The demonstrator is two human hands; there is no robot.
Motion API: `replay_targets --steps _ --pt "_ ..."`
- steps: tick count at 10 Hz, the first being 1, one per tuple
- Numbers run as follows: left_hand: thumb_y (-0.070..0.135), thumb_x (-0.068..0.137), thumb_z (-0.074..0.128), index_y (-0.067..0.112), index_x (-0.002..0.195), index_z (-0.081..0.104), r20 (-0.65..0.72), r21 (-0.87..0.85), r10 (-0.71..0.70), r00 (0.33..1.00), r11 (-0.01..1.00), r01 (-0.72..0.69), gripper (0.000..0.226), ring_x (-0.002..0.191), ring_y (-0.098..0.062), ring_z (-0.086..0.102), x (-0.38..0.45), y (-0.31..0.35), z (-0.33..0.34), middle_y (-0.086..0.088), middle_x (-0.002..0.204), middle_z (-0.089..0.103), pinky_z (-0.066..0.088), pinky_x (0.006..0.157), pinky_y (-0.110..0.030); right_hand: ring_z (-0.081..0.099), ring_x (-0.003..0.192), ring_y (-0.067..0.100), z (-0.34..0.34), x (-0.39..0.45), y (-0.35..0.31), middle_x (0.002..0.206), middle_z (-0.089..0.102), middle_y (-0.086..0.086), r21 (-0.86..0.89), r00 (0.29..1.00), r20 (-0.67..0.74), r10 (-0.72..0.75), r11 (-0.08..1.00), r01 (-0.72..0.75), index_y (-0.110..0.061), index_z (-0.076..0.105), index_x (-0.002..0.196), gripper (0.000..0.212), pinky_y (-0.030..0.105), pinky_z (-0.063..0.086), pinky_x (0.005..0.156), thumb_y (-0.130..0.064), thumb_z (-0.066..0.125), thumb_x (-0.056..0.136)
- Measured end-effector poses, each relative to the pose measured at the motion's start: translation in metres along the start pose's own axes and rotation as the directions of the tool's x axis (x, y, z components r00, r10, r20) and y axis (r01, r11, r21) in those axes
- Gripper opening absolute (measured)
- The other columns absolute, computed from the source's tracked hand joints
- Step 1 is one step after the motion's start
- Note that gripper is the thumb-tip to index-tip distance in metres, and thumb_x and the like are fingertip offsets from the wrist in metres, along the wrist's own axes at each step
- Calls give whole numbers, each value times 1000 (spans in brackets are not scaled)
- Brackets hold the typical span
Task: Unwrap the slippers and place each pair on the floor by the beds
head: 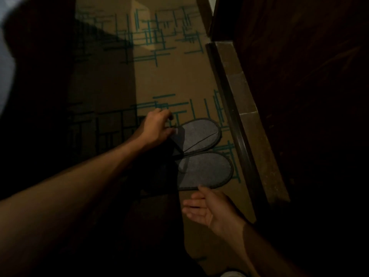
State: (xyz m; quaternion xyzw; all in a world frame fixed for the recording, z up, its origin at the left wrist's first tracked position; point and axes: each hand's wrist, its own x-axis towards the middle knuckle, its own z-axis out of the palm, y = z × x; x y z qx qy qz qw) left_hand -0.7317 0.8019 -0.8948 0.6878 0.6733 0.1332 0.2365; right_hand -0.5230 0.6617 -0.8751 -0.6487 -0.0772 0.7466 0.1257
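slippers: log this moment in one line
slippers: pair on carpet | left hand: touching far slipper | right hand: open, near pair

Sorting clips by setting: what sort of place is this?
Probably a hotel room: grey disposable-style slippers on patterned carpet, beside a dark wooden base, possibly furniture.

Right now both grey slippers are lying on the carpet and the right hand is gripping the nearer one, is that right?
Not quite. The head view shows the right hand open beside the nearer slipper, not gripping it. Both grey slippers do lie on the carpet; the farther slipper is at the left hand.
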Motion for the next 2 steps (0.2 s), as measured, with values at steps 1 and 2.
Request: replay_targets --steps 1,2 --pt "12 86 69 3 97 68 -17 -223 -170 985 961 162 14 86 -24 63 -50 9 -40 -13 92 68 44 72 -29 71 70 27 -25 -40 -1 94 73 18 -108 993 -37 -114 988 110 -6 58 104 19 32 55 62 -22 48 102" --pt "2 90 63 2 97 68 48 -441 -466 884 784 437 9 88 -20 59 -139 28 -74 -11 91 65 40 71 -25 67 45 19 -55 -99 6 79 70 14 -153 981 -176 -82 987 55 -8 55 103 11 27 50 49 -14 45 102"
